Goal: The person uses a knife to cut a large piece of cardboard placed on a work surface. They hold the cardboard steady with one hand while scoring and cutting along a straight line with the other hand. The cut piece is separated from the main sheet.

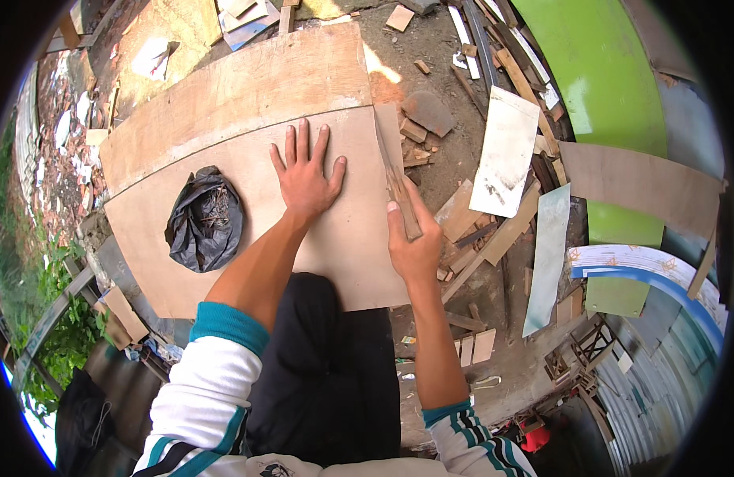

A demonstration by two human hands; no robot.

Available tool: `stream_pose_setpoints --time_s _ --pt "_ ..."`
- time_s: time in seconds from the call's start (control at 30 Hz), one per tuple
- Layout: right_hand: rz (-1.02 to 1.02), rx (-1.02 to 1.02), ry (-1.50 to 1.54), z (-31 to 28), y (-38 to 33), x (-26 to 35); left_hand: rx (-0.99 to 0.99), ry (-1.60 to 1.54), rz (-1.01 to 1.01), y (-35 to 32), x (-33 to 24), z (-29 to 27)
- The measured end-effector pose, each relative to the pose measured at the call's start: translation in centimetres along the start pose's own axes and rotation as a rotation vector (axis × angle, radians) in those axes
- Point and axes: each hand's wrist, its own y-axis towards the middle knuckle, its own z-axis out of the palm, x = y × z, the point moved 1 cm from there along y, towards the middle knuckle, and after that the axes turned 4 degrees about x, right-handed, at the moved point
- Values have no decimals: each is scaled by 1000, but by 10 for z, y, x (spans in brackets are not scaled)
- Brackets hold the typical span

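Note:
A thin plywood sheet point(351, 230) lies flat in front of me, its near part over my dark-trousered leg. My left hand point(307, 171) presses on it, palm down with fingers spread, holding nothing. At the sheet's right edge my right hand point(414, 238) is closed round a long, narrow brown wooden piece point(405, 205), thumb on top. The piece tapers away from me along the edge; whether it is a tool's handle I cannot tell. Left of my left hand, a crumpled black plastic bag point(204, 219) sits opened on the sheet, with many small, thin dark pieces, possibly nails, inside.
A second wooden board point(247, 75) adjoins the sheet's far edge. Wood offcuts point(462, 211) and a white panel point(504, 151) litter the ground on the right. Beyond stands a bright green panel point(613, 79). Corrugated metal point(653, 405) lies at lower right, green plants point(57, 310) at left.

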Motion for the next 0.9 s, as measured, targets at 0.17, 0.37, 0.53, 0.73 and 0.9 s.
stream_pose_setpoints --time_s 0.17,0.37,0.53,0.73,0.9 --pt "1 -29 11 26 9 -2 37 -8 -14 0 3 -3" --pt "11 -7 26 25 7 -2 69 56 -26 -5 6 -4" --pt "1 -15 -19 27 11 1 26 15 -4 2 2 2" --pt "-5 -32 46 27 12 -8 -40 23 -5 2 5 2" --pt "24 3 50 22 12 -2 -59 27 1 1 5 3"
